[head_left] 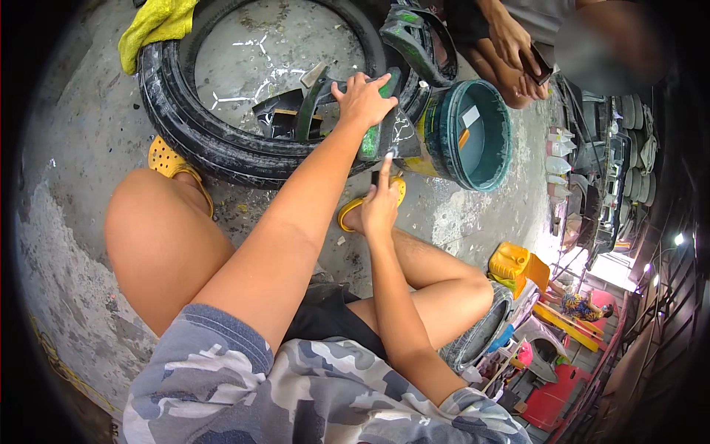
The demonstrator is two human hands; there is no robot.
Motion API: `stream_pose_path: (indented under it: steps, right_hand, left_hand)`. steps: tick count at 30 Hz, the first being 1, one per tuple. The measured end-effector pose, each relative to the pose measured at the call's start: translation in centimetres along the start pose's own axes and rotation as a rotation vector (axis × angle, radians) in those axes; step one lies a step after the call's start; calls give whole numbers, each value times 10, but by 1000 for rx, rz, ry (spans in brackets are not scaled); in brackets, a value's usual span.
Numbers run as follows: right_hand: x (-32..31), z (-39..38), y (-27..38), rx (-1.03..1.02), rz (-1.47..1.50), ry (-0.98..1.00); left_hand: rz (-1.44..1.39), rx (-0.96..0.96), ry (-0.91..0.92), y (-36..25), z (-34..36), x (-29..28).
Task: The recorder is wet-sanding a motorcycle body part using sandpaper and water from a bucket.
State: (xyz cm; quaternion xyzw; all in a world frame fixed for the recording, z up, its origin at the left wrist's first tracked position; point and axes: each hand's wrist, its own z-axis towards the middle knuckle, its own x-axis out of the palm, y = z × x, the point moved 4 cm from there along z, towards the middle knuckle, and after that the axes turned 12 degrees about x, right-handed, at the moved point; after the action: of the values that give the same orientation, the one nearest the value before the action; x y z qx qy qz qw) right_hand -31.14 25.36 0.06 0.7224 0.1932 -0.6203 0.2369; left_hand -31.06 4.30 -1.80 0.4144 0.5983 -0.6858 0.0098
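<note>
A dark, curved plastic part with worn green patches (pixel 371 142) rests across a black tire (pixel 174 133) lying flat on the floor. My left hand (pixel 364 101) lies over the top of this part and grips it, fingers spread around its edge. Beside its lower end is my right hand (pixel 380 209), index finger stretched out and its whitish tip at the part's wet-looking surface. A small dark piece (pixel 376 178) shows at the right hand's thumb side; its kind is unclear. Another dark part with green marks (pixel 405 44) stands on the tire's far right.
A teal bucket (pixel 509 140) of cloudy water stands on the right. Behind it, another person's hand (pixel 510 41) holds a dark brown flat piece (pixel 538 65). A yellow cloth (pixel 151 31) drapes the tire. A yellow jug (pixel 509 260) and assorted items lie lower right.
</note>
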Motion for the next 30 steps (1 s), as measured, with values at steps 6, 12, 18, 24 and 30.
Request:
stream_pose_path:
  steps: [6, 12, 18, 24, 30]
  right_hand:
    - [-8, -17, 4, -11, 110, 107]
    - [-27, 11, -19, 63, 330, -73]
    - [-34, 32, 10, 15, 673, -244]
    - [-10, 6, 29, -134, 573, -432]
    - [0, -5, 31, -68, 606, -529]
  left_hand:
    - [7, 2, 4, -2, 2, -1]
    - [1, 11, -8, -3, 2, 2]
    - [-10, 10, -8, -3, 2, -2]
    - [-29, 0, -19, -3, 3, -5]
    - [-52, 11, -27, -3, -1, 1]
